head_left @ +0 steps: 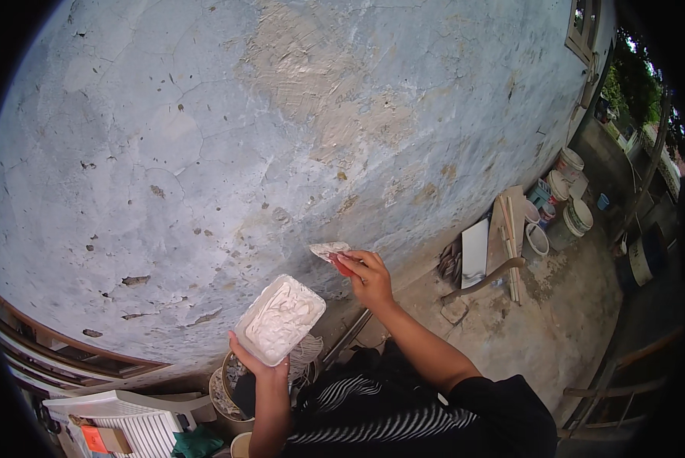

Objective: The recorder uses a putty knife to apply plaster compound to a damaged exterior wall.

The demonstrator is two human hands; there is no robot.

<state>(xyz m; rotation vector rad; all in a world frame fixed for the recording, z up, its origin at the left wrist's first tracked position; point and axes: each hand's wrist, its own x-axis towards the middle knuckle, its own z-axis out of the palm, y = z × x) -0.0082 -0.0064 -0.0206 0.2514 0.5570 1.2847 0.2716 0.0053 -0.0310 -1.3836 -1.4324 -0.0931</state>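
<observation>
Left edge: a white slatted plastic crate sits well below and left of the left fingers; beside it a brown timber window frame runs along the foot of the wall.
Left hand: the left hand is cupped under a white rectangular plastic tray of pale putty; fingers curl up around its lower end, thumb on the near rim; closed on the tray, which tilts toward the wall.
Tray contents: creamy filler smeared across the whole inside; plenty appears to remain.
Wall: the cracked, flaking blue-grey plastered wall fills the view above both hands; chips and bare spots scatter above and left of the left fingers.
Right hand: the right hand grips the red handle of a small flat putty knife; fingers wrapped shut on it, the blade just beyond the fingertips, loaded with putty and at or almost touching the wall; contact cannot be told.
Progress: beige, smoothed patches of filler lie well above the right fingers, so part looks done; the lower and left stretches show open chips, so I judge much is left.
Right side: well beyond the right fingers, white paint buckets and leaning wooden boards stand on the concrete ground.
</observation>
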